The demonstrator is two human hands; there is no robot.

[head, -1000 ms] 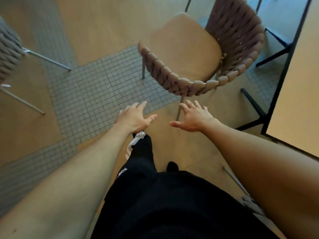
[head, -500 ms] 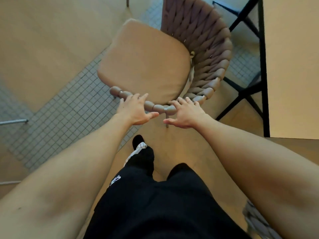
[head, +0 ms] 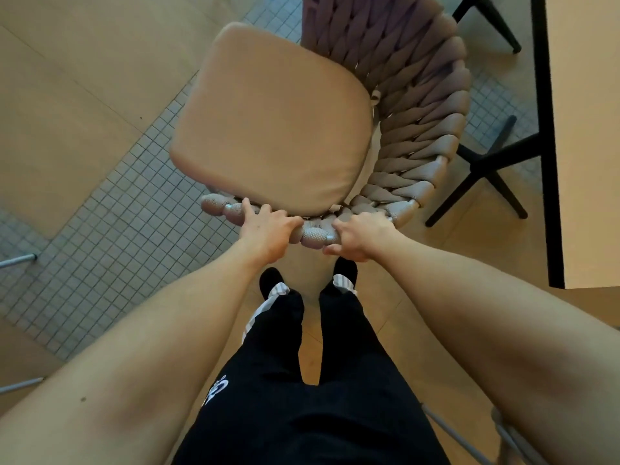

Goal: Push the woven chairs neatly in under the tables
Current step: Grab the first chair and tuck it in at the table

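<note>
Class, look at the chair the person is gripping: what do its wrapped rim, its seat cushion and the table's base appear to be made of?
Woven rim: thick padded cord, seemingly fabric, matte, wound over a grey metal-looking frame. Seat cushion: soft tan upholstery, smooth with rounded edges; fabric or faux leather, hard to tell. Table base: probably black-painted metal, with straight, thin bars.

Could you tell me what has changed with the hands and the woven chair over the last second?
Both hands reached forward and took hold: the left hand and the right hand, open and clear of the woven chair a second ago, now grip its near woven rim, fingers curled over it. The person has stepped up close behind it. The chair is not yet under the table, and its cushion lies as before.
</note>
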